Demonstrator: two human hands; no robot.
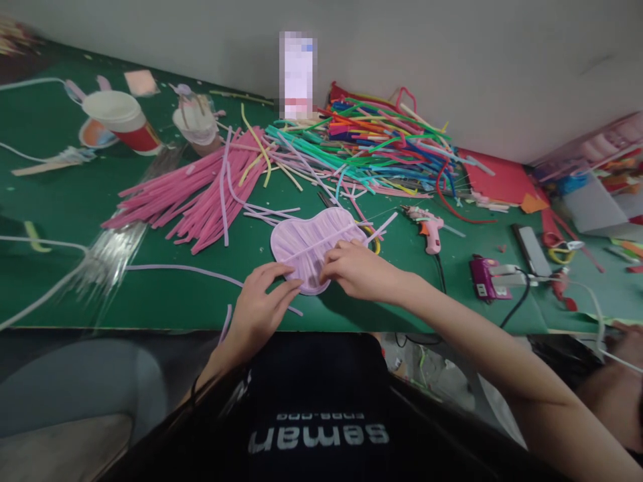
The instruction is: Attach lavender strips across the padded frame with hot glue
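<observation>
A lilac rounded, lobed piece made of pipe cleaners lies near the front edge of the table, with a straight lilac strip running across its middle. My left hand pinches its lower left edge between thumb and fingers. With fingers bent and pressed together, my right hand grips at the right part of the piece; its fingertips partly cover the surface, and whatever small bit lies under them is hidden. A lilac pipe cleaner lies loose to the left, and a pink glue gun rests to the right.
Pink pipe cleaners are bundled at left, and a many-coloured heap lies at the back. A paper cup, a blurred upright screen, a purple power adapter with cables, and scissors stand or lie around on the green table.
</observation>
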